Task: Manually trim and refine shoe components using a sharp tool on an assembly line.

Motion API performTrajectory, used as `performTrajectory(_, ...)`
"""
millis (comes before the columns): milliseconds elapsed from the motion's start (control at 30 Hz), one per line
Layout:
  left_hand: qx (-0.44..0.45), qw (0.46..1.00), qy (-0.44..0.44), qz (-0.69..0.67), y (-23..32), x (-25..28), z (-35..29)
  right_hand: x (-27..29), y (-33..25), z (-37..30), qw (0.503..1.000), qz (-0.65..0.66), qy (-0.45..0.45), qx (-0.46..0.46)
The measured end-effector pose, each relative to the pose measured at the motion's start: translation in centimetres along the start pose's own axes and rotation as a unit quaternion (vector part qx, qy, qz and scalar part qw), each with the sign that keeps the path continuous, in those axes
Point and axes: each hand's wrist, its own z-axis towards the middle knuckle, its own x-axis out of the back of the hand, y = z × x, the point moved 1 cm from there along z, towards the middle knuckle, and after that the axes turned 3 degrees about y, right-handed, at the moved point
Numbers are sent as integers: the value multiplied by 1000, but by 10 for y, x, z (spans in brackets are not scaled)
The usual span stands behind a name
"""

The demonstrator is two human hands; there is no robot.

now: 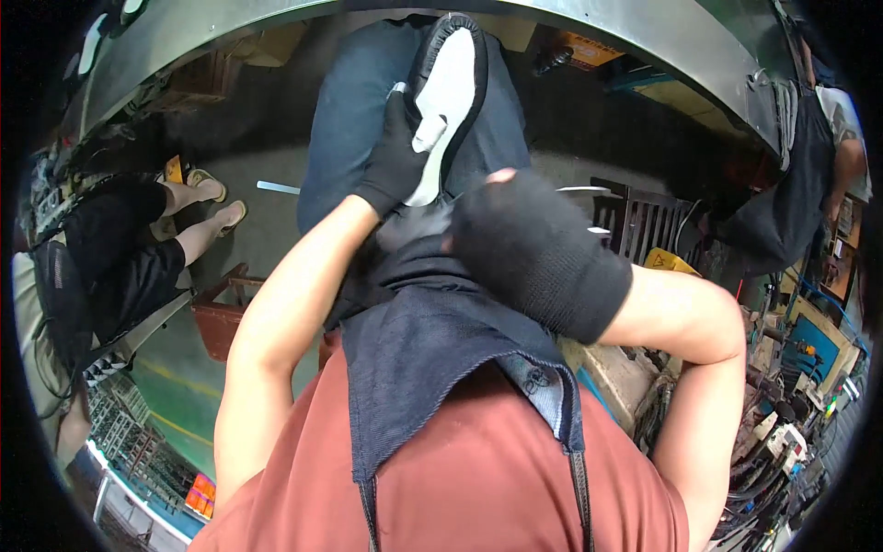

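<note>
A shoe [452, 78] with a white sole face and a black gathered edge lies sole-up over my lap, toe pointing away from me. My left hand [400, 152], in a black fingerless glove, grips its left side, with the white-wrapped thumb pressed across the sole. Close by the heel end, my right hand [520, 235] is closed in a black glove, a bare fingertip showing at its top. What its fingers hold, if anything, is hidden. A grey blurred shape [414, 227] shows between the hands, too smeared to name. A dark denim apron [432, 354] covers my front.
A metal table edge [635, 46] curves across the far side. A red-brown plastic crate [216, 322] stands at left, near another person's legs [198, 239]. At right are a dark slatted chair [639, 221], another person's arm [848, 166] and cluttered tools and cables [782, 442].
</note>
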Motion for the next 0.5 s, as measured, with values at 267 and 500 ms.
performTrajectory(267, 247, 936, -187, -166, 43, 51, 21, -97, 63, -17, 909, 377, 147, -99)
performTrajectory(500, 323, 865, -154, -352, 61, 25, 21, -46, 70, -10, 922, 338, 121, -142)
